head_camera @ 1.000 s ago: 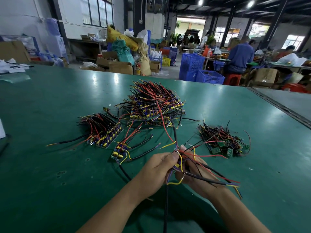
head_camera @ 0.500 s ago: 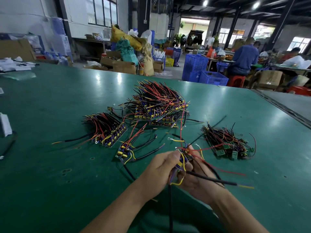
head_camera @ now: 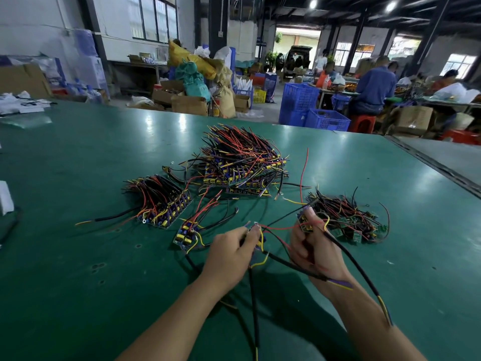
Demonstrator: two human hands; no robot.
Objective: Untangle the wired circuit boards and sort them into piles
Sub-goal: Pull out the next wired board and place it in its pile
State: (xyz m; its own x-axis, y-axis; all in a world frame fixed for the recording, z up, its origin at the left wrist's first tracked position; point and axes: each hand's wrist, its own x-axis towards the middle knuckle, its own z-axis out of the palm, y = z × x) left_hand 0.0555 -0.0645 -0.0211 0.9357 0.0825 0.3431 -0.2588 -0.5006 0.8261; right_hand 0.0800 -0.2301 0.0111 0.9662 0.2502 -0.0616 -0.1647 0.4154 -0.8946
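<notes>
Holding two wired circuit boards just above a green table, a person works at its near edge. The left hand pinches one board at the tips of its curled fingers, and the board is mostly hidden behind them. The right hand grips a second board between thumb and fingers, raised at the near-left edge of the right pile. The two hands are a little apart, and a thin red wire stretches between the boards.

One thick black cable runs from the left hand across the right wrist. Another trails from the right hand's board down over the right forearm. A third hangs from the left hand toward the camera.

Beyond the fingers lie four groups of wired boards. The largest pile sits at the table's centre, bristling with red, black and yellow leads. A neater stack lies to its left, and a small cluster rests just beside the left hand. The right pile includes green boards.

Behind the table stand blue crates and cardboard boxes. A seated worker in blue, on a red stool, faces away.
</notes>
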